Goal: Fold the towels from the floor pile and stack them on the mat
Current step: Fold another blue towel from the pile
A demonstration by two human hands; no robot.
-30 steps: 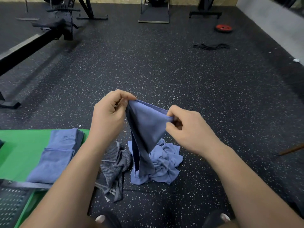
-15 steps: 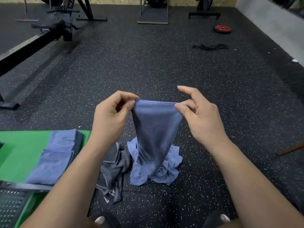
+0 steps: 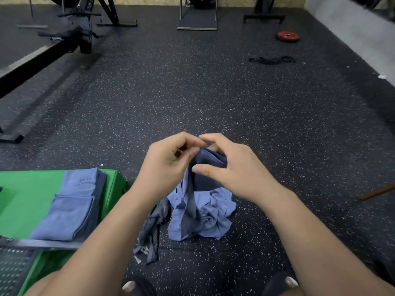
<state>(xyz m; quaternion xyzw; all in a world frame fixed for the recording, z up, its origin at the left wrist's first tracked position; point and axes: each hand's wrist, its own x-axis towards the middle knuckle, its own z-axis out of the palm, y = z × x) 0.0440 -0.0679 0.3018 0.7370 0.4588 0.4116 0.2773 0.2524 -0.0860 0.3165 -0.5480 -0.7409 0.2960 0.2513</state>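
Both hands meet at the top of the towel [image 3: 213, 160]. Your left hand [image 3: 168, 165] pinches the edge between thumb and curled fingers, and your right hand [image 3: 235, 174] nips it just beside, thumb on the cloth. Corners together, I'd say, so the fold hangs straight. The towel drops right below the grip, its tail resting on the pile [image 3: 215, 212] on the floor. A grey towel [image 3: 150, 229] lies beside that. Further left, the stack [image 3: 70, 208] sits on the mat [image 3: 23, 195].
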